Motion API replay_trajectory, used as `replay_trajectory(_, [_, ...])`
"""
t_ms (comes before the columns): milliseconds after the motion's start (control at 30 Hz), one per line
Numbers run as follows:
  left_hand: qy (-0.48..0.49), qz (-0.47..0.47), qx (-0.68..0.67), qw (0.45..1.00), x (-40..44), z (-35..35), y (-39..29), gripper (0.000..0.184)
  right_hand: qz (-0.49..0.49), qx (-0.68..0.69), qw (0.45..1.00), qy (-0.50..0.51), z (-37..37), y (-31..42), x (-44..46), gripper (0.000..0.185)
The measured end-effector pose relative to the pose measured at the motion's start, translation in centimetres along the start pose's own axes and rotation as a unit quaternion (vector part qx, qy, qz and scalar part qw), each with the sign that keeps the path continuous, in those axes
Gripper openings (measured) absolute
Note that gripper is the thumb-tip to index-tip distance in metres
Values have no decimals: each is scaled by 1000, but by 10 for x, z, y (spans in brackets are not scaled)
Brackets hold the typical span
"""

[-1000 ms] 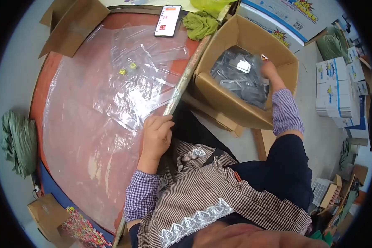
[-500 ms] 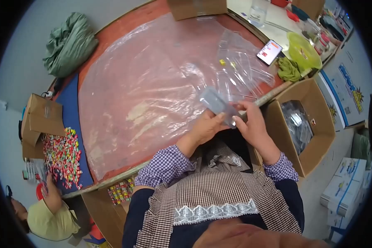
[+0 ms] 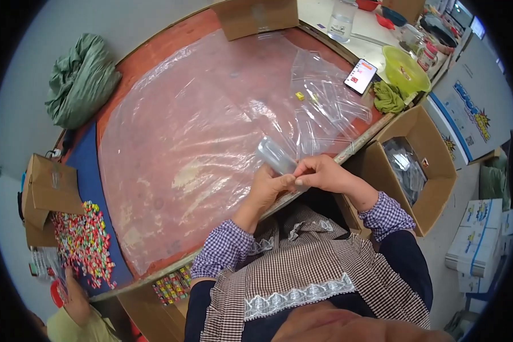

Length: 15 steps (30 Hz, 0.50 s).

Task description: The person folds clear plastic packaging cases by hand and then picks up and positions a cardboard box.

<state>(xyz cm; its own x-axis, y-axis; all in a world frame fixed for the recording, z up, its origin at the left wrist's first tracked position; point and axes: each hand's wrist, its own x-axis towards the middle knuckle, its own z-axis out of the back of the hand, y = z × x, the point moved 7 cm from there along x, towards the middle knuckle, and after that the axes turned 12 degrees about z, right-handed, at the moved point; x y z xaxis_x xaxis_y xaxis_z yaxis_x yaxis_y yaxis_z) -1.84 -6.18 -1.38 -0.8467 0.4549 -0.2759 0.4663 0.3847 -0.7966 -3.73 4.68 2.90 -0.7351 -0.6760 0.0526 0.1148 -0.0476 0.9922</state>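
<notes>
A clear plastic package (image 3: 276,155) is held above the front edge of the table, pointing up and to the left. My left hand (image 3: 266,190) is wrapped round its lower left side. The fingers of my right hand (image 3: 324,174) pinch its near end, close to my left thumb. Beneath lies a clear plastic sheet (image 3: 171,137) on the red tabletop (image 3: 205,24). Beyond my hands, more clear packages (image 3: 330,122) lie on the sheet with a small yellow piece (image 3: 300,96). An open cardboard box (image 3: 439,194) at the right holds similar packages (image 3: 404,165).
A phone (image 3: 361,76), a green cloth (image 3: 388,97) and a yellow-green bowl (image 3: 405,69) are at the back right. Small colourful pieces (image 3: 88,242) cover a blue surface (image 3: 85,162) at the left, near a co-worker's arm (image 3: 76,296). A green bag (image 3: 81,82) lies at the back left.
My right hand has come out of the box and joined my left at the package. The view has swung left. Since half a second ago, my right fingers have closed in on the package's near end.
</notes>
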Motion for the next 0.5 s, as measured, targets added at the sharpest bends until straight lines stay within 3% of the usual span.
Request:
replay_trajectory(333, [-43, 22, 1, 999, 11, 16, -1, 43, -29, 14, 999, -4, 6, -15, 10, 13])
replay_trajectory(500, [-57, 5, -14, 998, 5, 20, -5, 44, -87, 89, 992, -30, 2, -28, 14, 11])
